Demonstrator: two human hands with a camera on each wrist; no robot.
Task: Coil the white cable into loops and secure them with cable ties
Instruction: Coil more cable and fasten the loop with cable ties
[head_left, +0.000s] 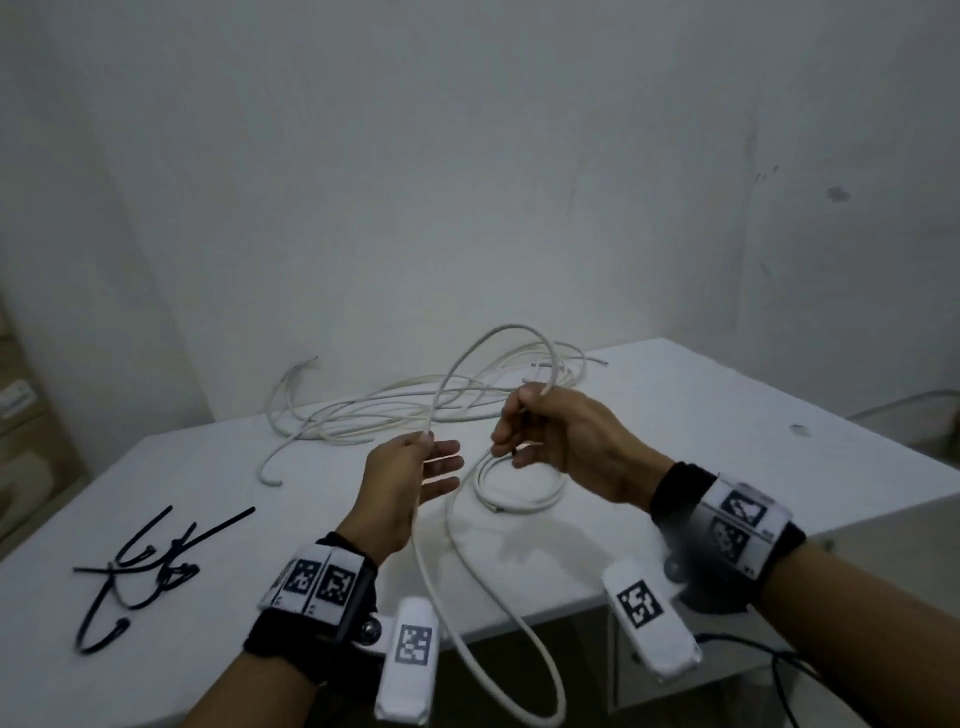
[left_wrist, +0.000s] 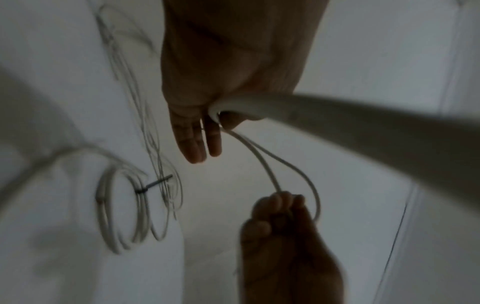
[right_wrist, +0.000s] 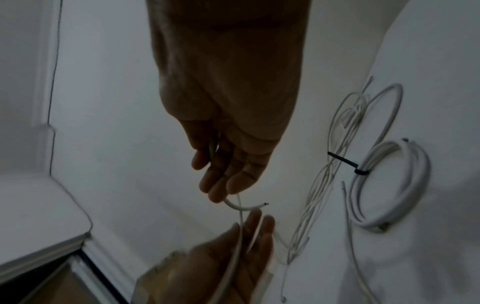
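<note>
White table (head_left: 727, 415) against a bare wall. Far left: black ties (head_left: 150, 561), loose. My left hand (head_left: 405, 488) pinches the cable (head_left: 470, 358) at thumb and forefinger, other fingers straight. Arch runs left to right, ending at my right hand (head_left: 561, 441), curled round its end. Slack hangs off the near edge. Tied coil (head_left: 514, 483) lies below, between both hands.

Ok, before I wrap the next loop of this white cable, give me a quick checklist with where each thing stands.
1. Left hand pinches the white cable: ok.
2. Right hand grips the raised loop: ok.
3. Cable's free end visible by the right fingers: ok.
4. Slack hangs off the table edge, may snag: not ok.
5. Spare black cable ties on the table: ok.
6. Finished coil already tied: ok.
7. Far cable pile tangle-free: cannot tell.
</note>
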